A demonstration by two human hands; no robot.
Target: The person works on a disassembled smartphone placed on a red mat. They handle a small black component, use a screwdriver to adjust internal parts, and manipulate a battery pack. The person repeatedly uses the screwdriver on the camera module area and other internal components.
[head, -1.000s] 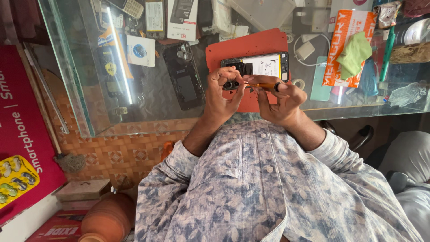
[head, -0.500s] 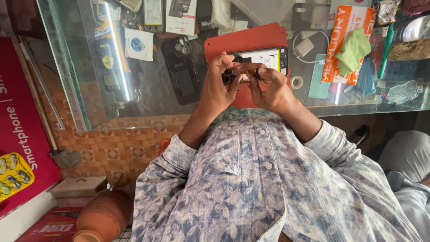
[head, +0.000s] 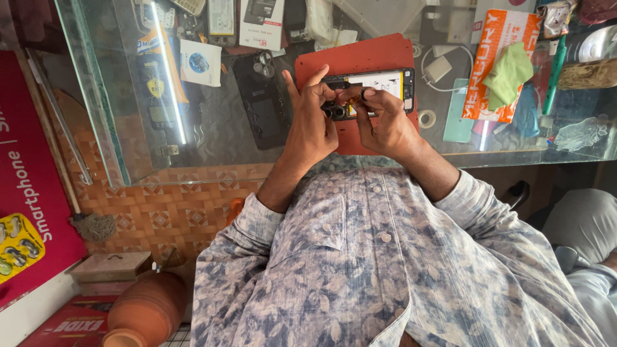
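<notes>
Head view, looking down over a patterned blue-grey shirt [head: 385, 270] to a glass counter [head: 212, 148]. Both hands are raised at the counter's near edge, working on an opened smartphone [head: 379, 87] with its back cover off; the phone lies lengthwise on a red work mat [head: 360, 58], the white internal panel and black frame exposed. Left hand [head: 312, 125]: fingers curled in toward the camera end of the phone, index finger lifted and pointing up, thumb and middle finger pinched close at the phone's lower left corner; whether anything small sits between them cannot be told. Right hand [head: 385, 122]: fingers bent, tips pressed together at the phone's lower edge, just beside the left hand's tips; a dark ring-like bit shows at one fingertip, but what it is stays unclear, and whether the hand grips anything cannot be told. Both hands touch the phone frame; phone rests flat on the mat, not lifted. Left of the mat, a separate black phone back cover [head: 260, 99] lies on the glass, with camera holes at its upper end. Right of the mat: a small tape roll [head: 426, 118], a white charger plug with cable [head: 440, 67], a pale teal phone case [head: 457, 112], an orange packet [head: 491, 58] with a green cloth [head: 508, 74] on it. Under the glass, assorted packaged accessories. Below the counter, patterned tile floor, a clay pot [head: 144, 311], a small wooden box [head: 110, 270], a red poster [head: 29, 186] at far left.
</notes>
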